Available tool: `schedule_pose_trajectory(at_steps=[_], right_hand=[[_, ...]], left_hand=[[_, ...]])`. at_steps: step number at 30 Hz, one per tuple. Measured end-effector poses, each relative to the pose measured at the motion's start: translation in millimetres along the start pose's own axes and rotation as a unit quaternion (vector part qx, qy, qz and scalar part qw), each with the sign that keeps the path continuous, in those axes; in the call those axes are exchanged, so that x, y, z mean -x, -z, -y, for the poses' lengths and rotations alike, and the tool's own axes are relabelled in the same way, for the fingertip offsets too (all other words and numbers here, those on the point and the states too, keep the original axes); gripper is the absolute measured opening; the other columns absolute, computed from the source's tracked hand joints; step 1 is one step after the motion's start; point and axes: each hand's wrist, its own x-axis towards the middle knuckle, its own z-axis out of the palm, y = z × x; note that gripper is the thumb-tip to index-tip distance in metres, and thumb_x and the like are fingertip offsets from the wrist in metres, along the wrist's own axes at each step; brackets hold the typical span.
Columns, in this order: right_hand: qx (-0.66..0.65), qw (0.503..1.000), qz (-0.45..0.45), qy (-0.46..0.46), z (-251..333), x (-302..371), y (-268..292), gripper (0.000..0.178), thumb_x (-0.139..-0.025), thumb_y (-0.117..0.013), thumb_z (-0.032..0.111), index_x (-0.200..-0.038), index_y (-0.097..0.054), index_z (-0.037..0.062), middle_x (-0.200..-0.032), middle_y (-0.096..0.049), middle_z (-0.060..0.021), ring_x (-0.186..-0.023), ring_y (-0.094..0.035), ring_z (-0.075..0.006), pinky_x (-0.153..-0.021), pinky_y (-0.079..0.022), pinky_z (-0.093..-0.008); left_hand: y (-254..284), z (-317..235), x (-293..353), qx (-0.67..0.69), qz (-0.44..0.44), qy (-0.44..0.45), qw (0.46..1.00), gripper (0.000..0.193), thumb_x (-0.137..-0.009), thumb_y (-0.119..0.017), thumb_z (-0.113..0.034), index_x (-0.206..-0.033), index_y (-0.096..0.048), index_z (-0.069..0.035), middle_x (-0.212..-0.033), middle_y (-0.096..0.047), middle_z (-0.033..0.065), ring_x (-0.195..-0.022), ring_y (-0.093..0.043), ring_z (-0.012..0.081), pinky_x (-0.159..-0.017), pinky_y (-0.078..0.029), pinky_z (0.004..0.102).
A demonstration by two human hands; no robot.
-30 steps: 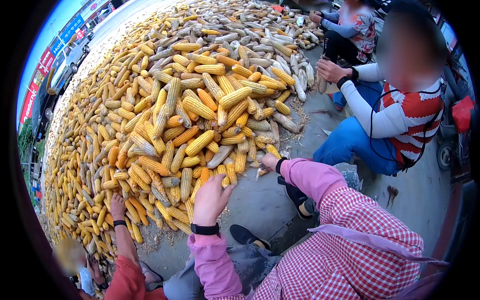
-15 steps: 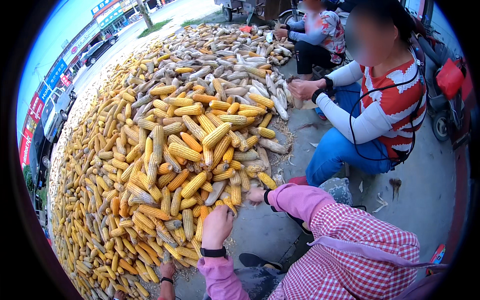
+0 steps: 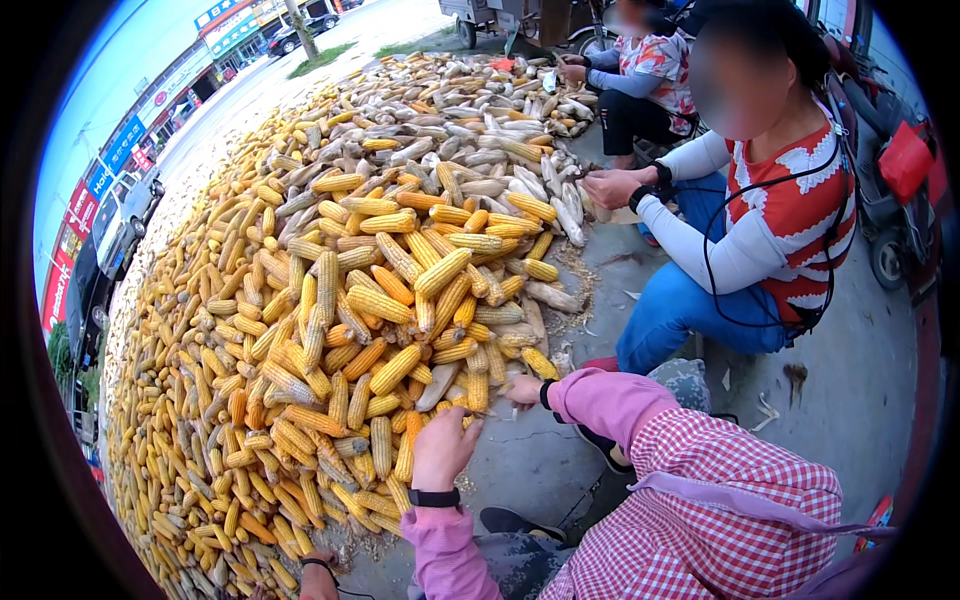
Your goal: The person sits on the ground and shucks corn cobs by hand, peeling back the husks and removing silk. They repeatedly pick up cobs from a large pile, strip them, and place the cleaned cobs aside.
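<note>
My left hand, with a black wristband, is at the near right edge of a large heap of corn cobs. Its fingers curl inward, with the thumb towards my right hand. What they hold, if anything, is hidden behind the hand. My right hand, also banded at the wrist, is a little farther off to the right, above the grey concrete. Its fingers are bunched together, and I cannot make out what is in them. Bare yellow cobs lie close by both hands, along with a pale husked cob.
Unhusked pale cobs lie at the heap's far side. To the right sits a person in a red and white top, hands at the heap, and another person behind. A co-worker's hand reaches in at lower left. Loose husks litter the concrete.
My left hand has shifted slightly up and right, closer to my right hand. My right hand has moved a little to the right. The co-worker's hand at lower left has drawn lower.
</note>
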Motion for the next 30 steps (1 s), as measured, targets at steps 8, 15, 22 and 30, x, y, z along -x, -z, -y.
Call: schedule_pose_trajectory(at_steps=[8,15,22,30], right_hand=[[-0.055,0.998,-0.023,0.009,2,-21,8,0.028,-0.089,-0.06,0.021,-0.092,-0.069,-0.0051,-0.081,-0.071,-0.0132,-0.064,-0.07,-0.0225,-0.052,-0.057,-0.0342],[-0.04,0.993,-0.112,0.023,18,-54,24,0.046,-0.088,-0.059,0.019,-0.129,-0.058,-0.0028,-0.092,-0.069,-0.0126,-0.071,-0.068,-0.0182,-0.06,-0.057,-0.0314],[0.003,0.973,-0.186,0.139,62,-59,20,0.07,-0.079,-0.067,0.027,-0.138,-0.047,-0.0023,-0.13,-0.058,-0.0254,-0.122,-0.056,-0.0352,-0.105,-0.042,-0.0386],[0.03,0.967,-0.21,0.144,64,-99,18,0.09,-0.076,-0.073,0.03,-0.147,-0.031,-0.0047,-0.146,-0.041,-0.0268,-0.137,-0.04,-0.0349,-0.114,-0.032,-0.0365]], left_hand=[[6,2,-3,-0.006,0.007,-0.005,1.0,0.039,-0.09,-0.063,-0.035,-0.111,-0.064,-0.003,-0.1,-0.067,0.021,-0.094,-0.064,0.0396,-0.081,-0.051,0.0472],[8,14,0,0.011,0.005,0.005,1.0,0.037,-0.09,-0.064,-0.033,-0.109,-0.063,-0.002,-0.099,-0.066,0.0219,-0.091,-0.063,0.0404,-0.079,-0.05,0.0478],[14,27,4,0.008,0.005,0.023,1.0,0.036,-0.089,-0.065,-0.031,-0.11,-0.063,-0.002,-0.095,-0.065,0.0216,-0.09,-0.063,0.0402,-0.078,-0.05,0.0476],[19,33,-2,0.008,0.004,0.018,1.0,0.036,-0.089,-0.065,-0.03,-0.111,-0.063,-0.002,-0.094,-0.065,0.0218,-0.089,-0.063,0.0405,-0.077,-0.05,0.0482]])
